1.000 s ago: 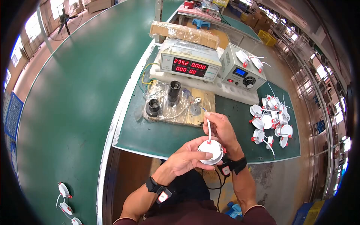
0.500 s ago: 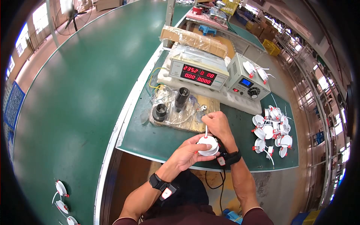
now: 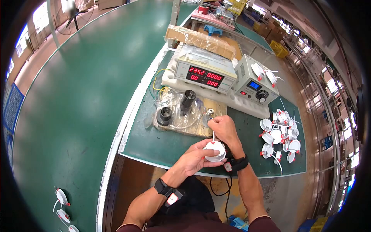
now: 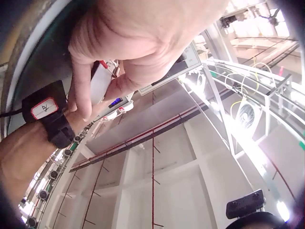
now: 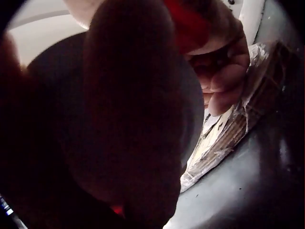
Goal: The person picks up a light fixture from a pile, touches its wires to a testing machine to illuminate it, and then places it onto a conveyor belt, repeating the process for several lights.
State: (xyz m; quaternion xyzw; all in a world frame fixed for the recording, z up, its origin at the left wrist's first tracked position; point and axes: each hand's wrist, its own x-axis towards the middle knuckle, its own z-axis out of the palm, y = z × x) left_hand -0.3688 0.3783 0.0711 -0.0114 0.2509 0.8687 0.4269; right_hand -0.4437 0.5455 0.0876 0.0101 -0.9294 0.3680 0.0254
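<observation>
Left hand [image 3: 193, 157]: fingers and thumb curled round a small white round lamp [image 3: 215, 150], which it holds from the 8 o'clock side, in the air just above the near edge of the green bench [image 3: 154, 141]. In the left wrist view the fingers fill the frame at close range and the lamp shows only as a white sliver.

Right hand [image 3: 224, 128]: at 1 o'clock from the lamp and just beside it, fingers closed in a pinch on the thin white lead [image 3: 213, 136] that rises from the lamp's red-marked top. The right wrist view is dark and blurred; the grip cannot be read there.

Plastic-wrapped board [image 3: 193, 125]: directly beyond the right hand, toward 11 o'clock. It bears a tall black socket [image 3: 187, 99] and a short black socket [image 3: 165, 114].

Bench meter [image 3: 204, 75]: at 12 o'clock beyond the board, with red digits lit.

Grey control box [image 3: 253, 79]: at 1 o'clock, touching the meter's right side, with a blue display and a black knob.

Heap of white lamps [image 3: 279, 133]: at 3 o'clock from the hands, well apart, lying on the bench.
</observation>
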